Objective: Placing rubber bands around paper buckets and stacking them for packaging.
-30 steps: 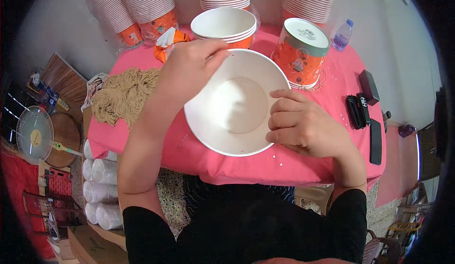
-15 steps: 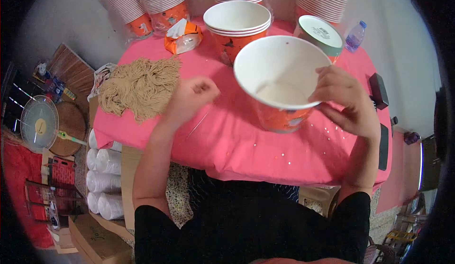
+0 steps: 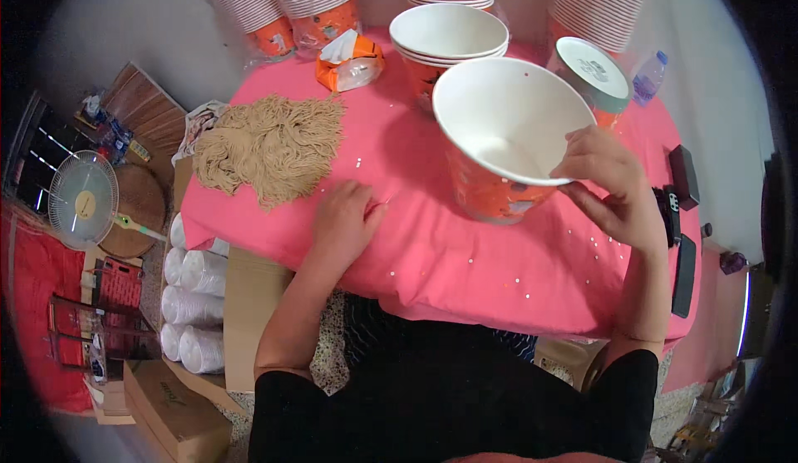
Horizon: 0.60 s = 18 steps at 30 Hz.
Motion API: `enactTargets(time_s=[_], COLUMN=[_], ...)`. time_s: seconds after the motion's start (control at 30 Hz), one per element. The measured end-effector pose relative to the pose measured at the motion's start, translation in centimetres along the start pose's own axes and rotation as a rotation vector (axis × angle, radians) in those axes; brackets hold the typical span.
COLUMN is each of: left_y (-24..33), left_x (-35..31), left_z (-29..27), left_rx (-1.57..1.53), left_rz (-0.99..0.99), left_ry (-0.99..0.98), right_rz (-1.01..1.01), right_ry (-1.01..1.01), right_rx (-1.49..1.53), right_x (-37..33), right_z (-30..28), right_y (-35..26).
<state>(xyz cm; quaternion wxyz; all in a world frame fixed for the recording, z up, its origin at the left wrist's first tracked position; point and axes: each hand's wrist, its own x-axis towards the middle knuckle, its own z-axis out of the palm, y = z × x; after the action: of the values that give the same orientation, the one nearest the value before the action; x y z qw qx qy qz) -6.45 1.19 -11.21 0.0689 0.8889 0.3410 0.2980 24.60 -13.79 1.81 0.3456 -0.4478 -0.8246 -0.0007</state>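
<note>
A large white-lined paper bucket [image 3: 480, 182] with an orange printed outside is tilted over the pink cloth, its mouth facing up toward me. My right hand [image 3: 611, 184] pinches the right side of its rim, fingers over the edge and thumb below. My left hand [image 3: 342, 220] rests low on the cloth, left of the bucket. Its fingers are drawn together, thumb toward the forefinger, and a faint thin tip seems to show beside them. What they hold is too small to make out. Beyond that hand lies a heap of tan yarn strands [image 3: 270, 147].
Nested buckets [image 3: 453, 31] stand behind, with tall wrapped stacks [image 3: 316, 6] along the wall. A lidded tub [image 3: 594, 72], a small bottle [image 3: 650, 78] and an orange tissue pack [image 3: 349, 61] are at the back. Tiny white specks dot the pink cloth [image 3: 432, 272]. A black phone-like slab [image 3: 684, 276] lies right.
My left hand has come down onto the cloth where a thin stick lay; the stick no longer shows there. My right hand keeps its hold on the bucket. The whole view has shifted slightly.
</note>
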Motion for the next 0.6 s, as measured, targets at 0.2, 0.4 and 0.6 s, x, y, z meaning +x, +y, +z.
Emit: enactTargets(time_s=[0.2, 0.4, 0.6], left_y=[-0.5, 1.6, 6.7], left_x=[-0.2, -1.0, -2.4], left_z=[-0.2, -3.8, -4.8], left_rx=[0.055, -0.142, -0.688], left_rz=[-0.092, -0.228, -0.118], left_ry=[-0.089, -0.345, -0.483], right_rz=[-0.060, -0.077, -0.307], right_ry=[-0.028, 0.000, 0.044], right_rx=[-0.104, -0.197, -0.256], right_x=[0.4, 0.8, 0.0], right_z=[2.5, 3.8, 6.2], right_y=[-0.3, -1.2, -5.3])
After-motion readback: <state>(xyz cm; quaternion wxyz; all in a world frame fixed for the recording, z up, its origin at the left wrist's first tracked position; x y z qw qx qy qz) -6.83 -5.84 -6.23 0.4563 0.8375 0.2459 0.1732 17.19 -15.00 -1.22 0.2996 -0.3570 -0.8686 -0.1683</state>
